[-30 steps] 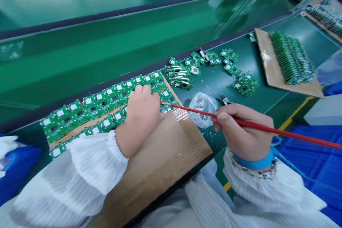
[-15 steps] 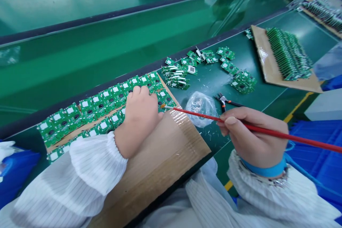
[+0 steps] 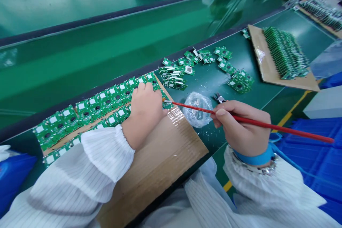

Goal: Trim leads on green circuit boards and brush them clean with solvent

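Note:
My right hand [image 3: 242, 124] pinches a long red brush [image 3: 256, 123] like a pen. The brush tip is at the right end of the rows of green circuit boards [image 3: 92, 108], close beside my left hand [image 3: 146, 105]. These boards lie in two rows along the far side of a cardboard sheet [image 3: 160, 156]. My left hand rests palm down over the right part of the rows, fingertips on the boards; whether it grips one is hidden, and its thumb reaches toward the bare cardboard.
Right of the cardboard are a clear plastic bag [image 3: 198, 108], cutters [image 3: 219, 97] and loose boards [image 3: 173, 76]. Farther right, another cardboard piece [image 3: 263, 66] carries a dense stack of boards [image 3: 285, 53]. Blue crates [image 3: 312, 149] stand at the right.
My left hand has shifted slightly right along the rows. My right hand and the brush have moved left, bringing the tip closer to my left hand. The whole view has shifted a little.

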### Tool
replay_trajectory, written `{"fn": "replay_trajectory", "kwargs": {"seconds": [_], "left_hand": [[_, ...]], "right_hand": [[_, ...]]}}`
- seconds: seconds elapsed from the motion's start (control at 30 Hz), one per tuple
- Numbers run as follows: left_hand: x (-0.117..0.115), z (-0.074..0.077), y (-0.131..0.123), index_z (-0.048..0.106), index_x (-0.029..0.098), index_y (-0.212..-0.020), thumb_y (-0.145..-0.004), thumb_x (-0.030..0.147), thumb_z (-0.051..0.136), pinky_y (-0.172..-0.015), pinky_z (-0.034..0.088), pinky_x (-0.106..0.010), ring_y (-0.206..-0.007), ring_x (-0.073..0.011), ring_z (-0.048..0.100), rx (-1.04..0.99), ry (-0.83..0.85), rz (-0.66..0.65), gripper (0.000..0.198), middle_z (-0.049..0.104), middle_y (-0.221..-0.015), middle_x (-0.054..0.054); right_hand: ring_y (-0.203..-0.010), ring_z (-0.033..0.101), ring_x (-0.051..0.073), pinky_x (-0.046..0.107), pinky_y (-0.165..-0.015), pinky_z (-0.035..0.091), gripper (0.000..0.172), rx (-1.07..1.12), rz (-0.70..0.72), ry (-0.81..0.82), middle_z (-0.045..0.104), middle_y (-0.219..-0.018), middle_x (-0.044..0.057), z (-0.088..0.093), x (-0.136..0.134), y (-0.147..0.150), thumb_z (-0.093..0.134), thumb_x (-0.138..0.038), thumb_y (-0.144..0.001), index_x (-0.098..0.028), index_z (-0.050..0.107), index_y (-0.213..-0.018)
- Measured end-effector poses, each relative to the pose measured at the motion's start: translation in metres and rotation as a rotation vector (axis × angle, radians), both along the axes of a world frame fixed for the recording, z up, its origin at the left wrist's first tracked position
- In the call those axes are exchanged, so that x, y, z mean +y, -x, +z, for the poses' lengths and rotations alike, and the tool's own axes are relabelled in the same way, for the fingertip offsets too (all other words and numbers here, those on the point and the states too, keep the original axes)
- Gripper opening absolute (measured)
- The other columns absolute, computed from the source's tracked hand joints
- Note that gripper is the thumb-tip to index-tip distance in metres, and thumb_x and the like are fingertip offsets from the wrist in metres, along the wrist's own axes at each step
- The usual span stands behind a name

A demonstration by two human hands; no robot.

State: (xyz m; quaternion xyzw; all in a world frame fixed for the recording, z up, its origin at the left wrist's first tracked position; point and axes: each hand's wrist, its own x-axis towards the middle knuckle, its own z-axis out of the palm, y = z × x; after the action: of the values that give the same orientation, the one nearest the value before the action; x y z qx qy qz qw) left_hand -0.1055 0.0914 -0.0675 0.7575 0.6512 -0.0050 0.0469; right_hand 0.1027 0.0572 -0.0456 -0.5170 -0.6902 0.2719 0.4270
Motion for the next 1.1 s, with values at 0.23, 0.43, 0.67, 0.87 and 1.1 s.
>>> {"fn": "replay_trajectory", "kwargs": {"seconds": [0.23,0.43,0.67,0.87,1.1], "left_hand": [[0.000,0.002,-0.003,0.069,0.016,-0.087,-0.067,0.046,0.070,-0.077,0.042,-0.041,-0.098,-0.0322,0.049,0.041,-0.012,-0.001,0.036,0.057,-0.092,-0.014],[0.000,0.000,-0.002,0.069,0.015,-0.088,-0.067,0.046,0.069,-0.077,0.041,-0.041,-0.098,-0.0327,0.049,0.027,-0.009,0.005,0.038,0.057,-0.092,-0.015],[-0.013,0.019,0.000,0.067,0.015,-0.095,-0.070,0.044,0.065,-0.076,0.042,-0.041,-0.096,-0.0325,0.050,0.012,-0.022,-0.015,0.038,0.059,-0.094,-0.014],[-0.124,0.053,0.073,0.065,0.019,-0.111,-0.068,0.039,0.064,-0.079,0.042,-0.042,-0.090,-0.0314,0.053,0.010,-0.058,0.081,0.047,0.060,-0.104,-0.013],[-0.275,0.035,0.149,0.060,0.018,-0.118,-0.074,0.044,0.058,-0.076,0.046,-0.042,-0.086,-0.0304,0.058,-0.072,0.191,0.502,0.051,0.064,-0.096,-0.011]], "right_hand": [[-0.047,0.051,0.009,0.024,-0.045,0.039,0.015,-0.124,0.005,0.010,0.057,-0.053,-0.003,0.012,-0.004,-0.007,0.061,-0.020,-0.081,-0.018,0.063,-0.066],[-0.047,0.050,0.009,0.023,-0.044,0.038,0.015,-0.040,-0.041,0.006,0.056,-0.052,-0.003,0.007,-0.005,-0.012,0.061,-0.016,-0.081,-0.019,0.064,-0.067],[-0.042,0.053,0.012,0.024,-0.039,0.040,0.012,0.285,-0.177,0.015,0.059,-0.052,0.000,0.012,-0.009,-0.017,0.067,-0.017,-0.075,-0.019,0.067,-0.063],[-0.034,0.054,0.016,0.023,-0.028,0.041,0.018,0.487,-0.190,0.136,0.059,-0.045,0.004,0.031,-0.025,-0.006,0.083,-0.028,-0.054,-0.017,0.069,-0.054],[-0.037,0.054,0.015,0.022,-0.030,0.042,0.027,0.449,0.093,0.431,0.058,-0.045,0.004,0.038,-0.054,0.038,0.088,-0.038,-0.045,-0.021,0.070,-0.054]]}}
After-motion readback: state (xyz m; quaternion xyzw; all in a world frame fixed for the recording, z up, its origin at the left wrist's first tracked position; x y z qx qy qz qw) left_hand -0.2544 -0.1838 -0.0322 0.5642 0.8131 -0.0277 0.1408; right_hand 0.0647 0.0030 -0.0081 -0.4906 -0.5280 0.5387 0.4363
